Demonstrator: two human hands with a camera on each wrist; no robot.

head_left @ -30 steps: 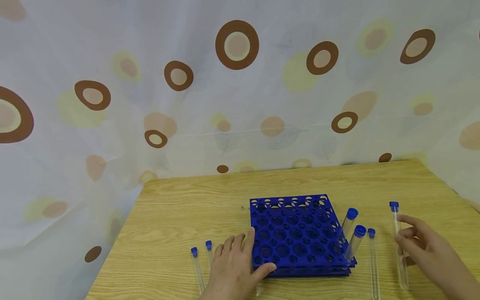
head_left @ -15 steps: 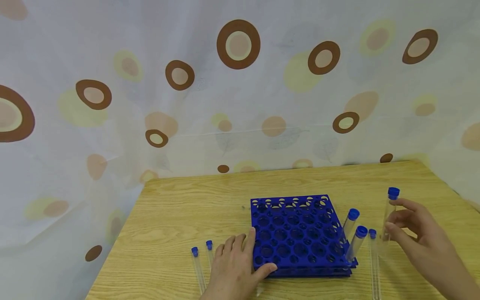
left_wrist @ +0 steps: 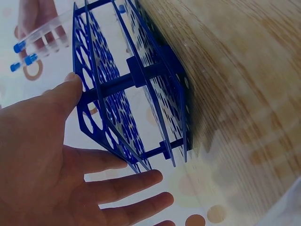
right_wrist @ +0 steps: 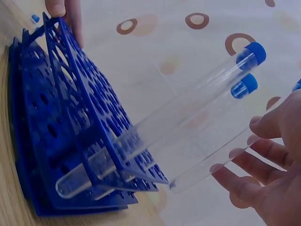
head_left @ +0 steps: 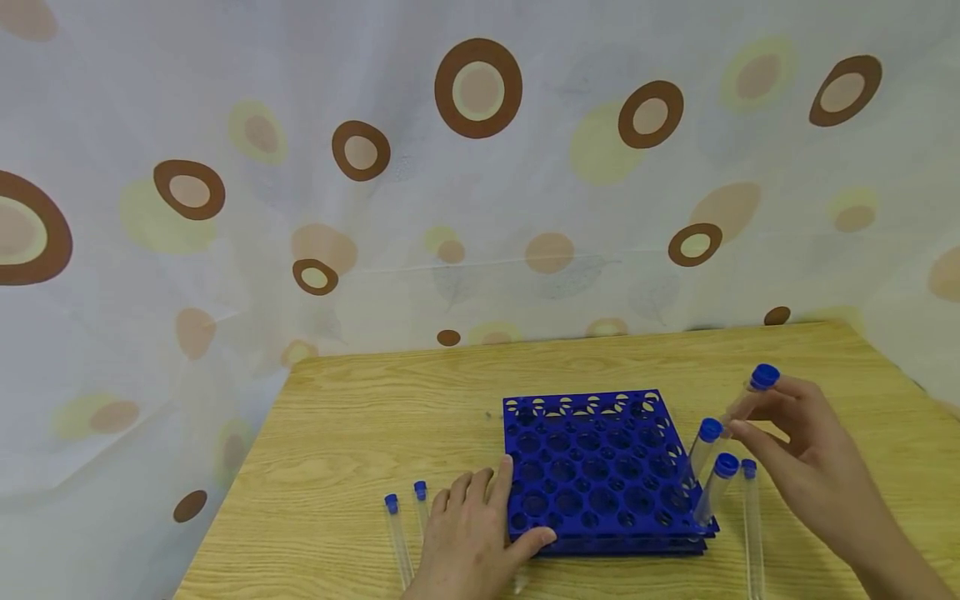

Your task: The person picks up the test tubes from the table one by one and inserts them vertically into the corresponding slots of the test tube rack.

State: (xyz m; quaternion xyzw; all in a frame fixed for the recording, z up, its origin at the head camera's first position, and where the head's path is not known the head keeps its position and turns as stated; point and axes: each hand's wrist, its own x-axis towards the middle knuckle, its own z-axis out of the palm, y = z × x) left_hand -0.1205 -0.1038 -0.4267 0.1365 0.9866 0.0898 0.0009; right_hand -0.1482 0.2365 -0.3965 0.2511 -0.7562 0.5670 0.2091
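Note:
A blue test tube rack (head_left: 592, 475) stands on the table. My left hand (head_left: 468, 533) rests against its near left corner, thumb on the front edge; in the left wrist view the fingers extend straight past the rack's side. Two clear blue-capped test tubes (head_left: 701, 454) stand tilted in holes at the rack's right side. My right hand (head_left: 810, 467) pinches another blue-capped test tube (head_left: 742, 404) between thumb and fingers, tilted behind the racked ones. In the right wrist view the held test tube's (right_wrist: 211, 162) rounded end is close to the rack's edge.
One capped tube (head_left: 753, 533) lies on the table to the right of the rack. Two more tubes (head_left: 401, 542) lie left of it, partly behind the left hand. A patterned curtain (head_left: 480, 208) hangs behind the wooden table (head_left: 360, 417).
My right hand has lifted the test tube and carried it left to the rack's right side, its bottom end swinging toward the rack. The left hand has stayed on the corner.

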